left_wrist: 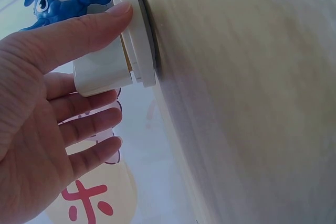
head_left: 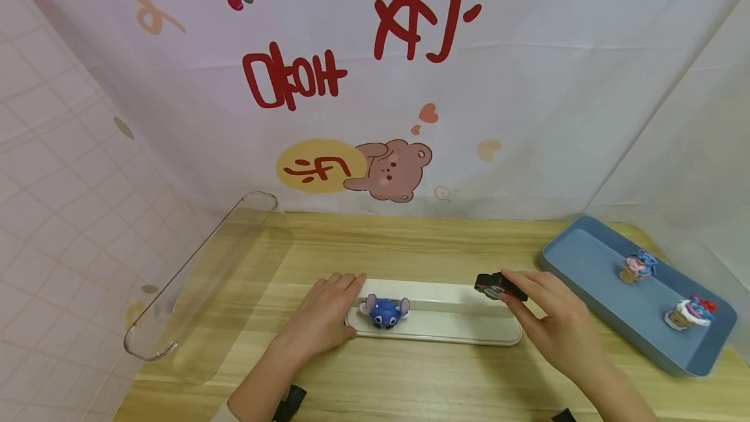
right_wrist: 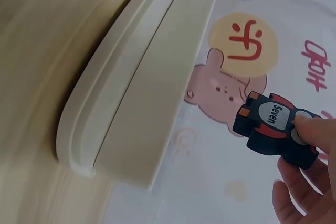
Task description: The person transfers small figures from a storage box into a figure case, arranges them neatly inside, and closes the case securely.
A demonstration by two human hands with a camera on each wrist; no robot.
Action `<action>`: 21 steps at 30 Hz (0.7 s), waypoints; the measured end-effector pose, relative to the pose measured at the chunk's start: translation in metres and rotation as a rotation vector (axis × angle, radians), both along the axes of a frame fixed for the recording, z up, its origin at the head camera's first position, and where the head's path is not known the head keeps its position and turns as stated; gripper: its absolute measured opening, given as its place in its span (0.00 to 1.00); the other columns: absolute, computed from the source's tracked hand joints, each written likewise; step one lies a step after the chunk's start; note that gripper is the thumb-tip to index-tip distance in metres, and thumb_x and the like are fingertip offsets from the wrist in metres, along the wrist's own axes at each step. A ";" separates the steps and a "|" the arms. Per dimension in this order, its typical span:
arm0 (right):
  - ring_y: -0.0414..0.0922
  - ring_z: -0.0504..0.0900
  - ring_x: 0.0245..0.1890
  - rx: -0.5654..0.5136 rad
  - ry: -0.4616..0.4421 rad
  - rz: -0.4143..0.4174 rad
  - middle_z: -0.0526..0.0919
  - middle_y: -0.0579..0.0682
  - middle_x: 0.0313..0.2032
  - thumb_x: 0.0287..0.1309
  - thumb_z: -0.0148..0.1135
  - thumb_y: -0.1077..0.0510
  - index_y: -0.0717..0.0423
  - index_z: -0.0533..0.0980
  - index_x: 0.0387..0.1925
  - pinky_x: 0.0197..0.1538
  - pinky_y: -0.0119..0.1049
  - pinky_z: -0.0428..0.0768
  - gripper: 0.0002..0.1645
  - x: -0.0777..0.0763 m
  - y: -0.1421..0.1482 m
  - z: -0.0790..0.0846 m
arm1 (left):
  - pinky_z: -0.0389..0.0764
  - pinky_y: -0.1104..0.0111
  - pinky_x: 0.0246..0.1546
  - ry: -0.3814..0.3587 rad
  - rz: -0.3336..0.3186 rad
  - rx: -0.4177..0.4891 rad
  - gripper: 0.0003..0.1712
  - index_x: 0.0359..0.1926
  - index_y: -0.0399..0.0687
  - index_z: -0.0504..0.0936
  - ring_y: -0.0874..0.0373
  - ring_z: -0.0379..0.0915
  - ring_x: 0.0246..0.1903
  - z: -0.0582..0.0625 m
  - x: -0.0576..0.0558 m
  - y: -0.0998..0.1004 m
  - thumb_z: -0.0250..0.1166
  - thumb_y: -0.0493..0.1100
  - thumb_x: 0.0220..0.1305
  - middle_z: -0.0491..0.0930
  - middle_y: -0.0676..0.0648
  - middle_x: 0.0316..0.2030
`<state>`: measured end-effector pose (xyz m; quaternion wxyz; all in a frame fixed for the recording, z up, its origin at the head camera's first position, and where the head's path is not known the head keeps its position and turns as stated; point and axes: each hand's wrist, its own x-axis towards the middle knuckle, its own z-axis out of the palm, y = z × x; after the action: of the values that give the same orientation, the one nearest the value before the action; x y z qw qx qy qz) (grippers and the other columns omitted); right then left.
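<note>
A long white two-step display stand [head_left: 451, 327] lies on the table in front of me. My left hand [head_left: 319, 318] grips its left end, thumb at the front edge and fingers behind, as the left wrist view shows. On the lower step near that hand stands a blue big-eared figurine [head_left: 385, 313]. Above the stand's right end, my right hand [head_left: 559, 327] pinches a small black toy figurine [right_wrist: 273, 127] between thumb and fingers. This figurine has red parts and a pale oval marked "Seven"; in the right wrist view it is held apart from the stand.
To the right lies a blue tray [head_left: 577, 253] holding two small figurines, a pink-and-blue one [head_left: 635, 266] and one with a red top [head_left: 691, 312]. A clear plastic cover [head_left: 219, 285] stands at the left. A printed white cloth [head_left: 527, 83] hangs behind the table.
</note>
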<state>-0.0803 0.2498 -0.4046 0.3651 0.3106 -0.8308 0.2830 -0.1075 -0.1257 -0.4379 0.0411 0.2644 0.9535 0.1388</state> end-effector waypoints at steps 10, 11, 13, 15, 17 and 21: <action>0.44 0.85 0.39 0.053 -0.023 0.030 0.88 0.47 0.43 0.78 0.53 0.38 0.58 0.87 0.53 0.46 0.23 0.78 0.30 -0.001 -0.021 -0.004 | 0.72 0.48 0.66 0.012 -0.006 -0.012 0.57 0.76 0.39 0.68 0.46 0.70 0.65 -0.001 0.000 0.000 0.87 0.46 0.48 0.76 0.42 0.66; 0.44 0.85 0.40 0.057 -0.031 0.036 0.88 0.47 0.44 0.78 0.53 0.37 0.57 0.87 0.53 0.45 0.24 0.79 0.30 -0.001 -0.023 -0.005 | 0.72 0.48 0.65 0.017 -0.008 -0.013 0.57 0.76 0.39 0.69 0.46 0.70 0.65 -0.001 0.000 0.000 0.87 0.46 0.48 0.76 0.43 0.66; 0.44 0.85 0.40 0.059 -0.041 0.050 0.88 0.47 0.44 0.78 0.53 0.38 0.57 0.86 0.54 0.44 0.25 0.80 0.30 -0.001 -0.026 -0.007 | 0.73 0.48 0.64 0.028 -0.012 -0.016 0.57 0.76 0.39 0.69 0.46 0.70 0.65 -0.002 0.000 0.000 0.87 0.46 0.47 0.76 0.43 0.65; 0.43 0.85 0.40 0.061 -0.052 0.060 0.88 0.46 0.44 0.78 0.53 0.38 0.56 0.86 0.54 0.43 0.26 0.80 0.29 -0.001 -0.029 -0.009 | 0.73 0.49 0.64 0.036 -0.015 -0.018 0.57 0.75 0.39 0.69 0.46 0.70 0.64 -0.002 -0.001 0.000 0.87 0.46 0.47 0.76 0.43 0.65; 0.43 0.84 0.40 0.065 -0.059 0.070 0.88 0.45 0.44 0.78 0.53 0.39 0.55 0.86 0.54 0.43 0.27 0.81 0.28 -0.002 -0.032 -0.011 | 0.74 0.49 0.63 0.038 -0.017 -0.017 0.57 0.75 0.39 0.69 0.46 0.70 0.64 -0.003 -0.001 -0.001 0.87 0.46 0.47 0.76 0.43 0.65; 0.43 0.85 0.41 0.084 -0.083 0.086 0.88 0.45 0.45 0.78 0.53 0.39 0.54 0.86 0.55 0.45 0.29 0.81 0.28 -0.002 -0.037 -0.016 | 0.73 0.49 0.63 0.037 -0.018 -0.013 0.57 0.75 0.38 0.69 0.46 0.71 0.64 -0.002 0.000 -0.001 0.87 0.46 0.47 0.76 0.43 0.65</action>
<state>-0.0828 0.2128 -0.4208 0.3046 0.3492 -0.8421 0.2758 -0.1079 -0.1262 -0.4400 0.0265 0.2752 0.9526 0.1272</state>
